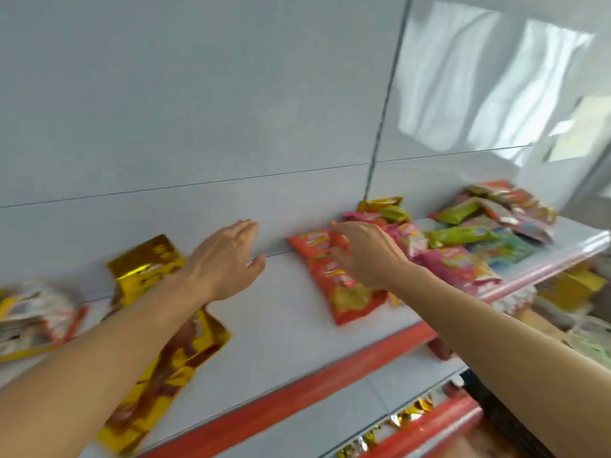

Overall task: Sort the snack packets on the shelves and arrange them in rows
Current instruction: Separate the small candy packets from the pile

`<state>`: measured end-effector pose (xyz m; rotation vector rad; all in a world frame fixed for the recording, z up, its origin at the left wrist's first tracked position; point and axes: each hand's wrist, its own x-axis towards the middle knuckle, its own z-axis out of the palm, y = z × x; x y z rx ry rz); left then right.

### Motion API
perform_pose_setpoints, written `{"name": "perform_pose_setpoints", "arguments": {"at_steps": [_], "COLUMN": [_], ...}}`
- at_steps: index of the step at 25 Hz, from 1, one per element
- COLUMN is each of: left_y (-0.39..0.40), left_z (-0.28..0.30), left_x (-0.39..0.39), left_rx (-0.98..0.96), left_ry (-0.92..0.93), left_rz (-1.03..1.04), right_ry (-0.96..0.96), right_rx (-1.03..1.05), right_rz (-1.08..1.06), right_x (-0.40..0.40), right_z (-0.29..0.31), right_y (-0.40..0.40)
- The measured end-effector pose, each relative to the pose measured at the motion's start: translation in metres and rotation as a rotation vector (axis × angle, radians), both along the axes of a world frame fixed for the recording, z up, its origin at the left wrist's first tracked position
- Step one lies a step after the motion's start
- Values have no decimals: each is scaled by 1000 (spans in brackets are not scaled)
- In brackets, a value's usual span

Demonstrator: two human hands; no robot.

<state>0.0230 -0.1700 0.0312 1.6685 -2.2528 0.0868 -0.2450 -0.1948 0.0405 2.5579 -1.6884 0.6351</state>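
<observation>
Mid-sort, top shelf (281, 312). Right hand (367, 256) is closing on the orange chip packets (340, 285) lying front-to-back mid-shelf: fingers curled over the upper packet, thumb under its edge. Looks like a pinch, though motion blur is making full contact hard to confirm. Left hand (224, 259) is hovering flat over bare shelf, fingers straight and together, holding nothing; the gold packets (165, 328) are lying under its forearm.

Next move, my guess: either squaring the orange pair into a row or pulling more from the mixed pile (479, 236) at the right end, which is still unsorted: pink, green, gold and multicoloured packets overlapping. More packets (33, 319) are sitting at the far left. Lower shelf (420, 428) is holding foil packets, details too blurred.
</observation>
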Motion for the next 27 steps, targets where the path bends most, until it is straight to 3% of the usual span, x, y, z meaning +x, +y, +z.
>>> {"name": "perform_pose_setpoints", "arguments": {"at_steps": [6,13,22,27], "left_y": [-54,-105,-182,-250], "left_z": [-3,-25,-15,1], "left_x": [-190,-369,-469,-532], "left_rx": [-12,56,138,242], "left_ry": [61,53,137,289], "left_rz": [-110,-210,-224,-45], "right_ry": [-89,-128,-241,-133], "right_rx": [-64,-14,6,4], "right_rz": [-101,-199,-292,-368], "right_x": [-192,-364,-444,-483], "right_z": [-12,-40,-40,-31], "right_y": [-20,-49,-157,-236]}}
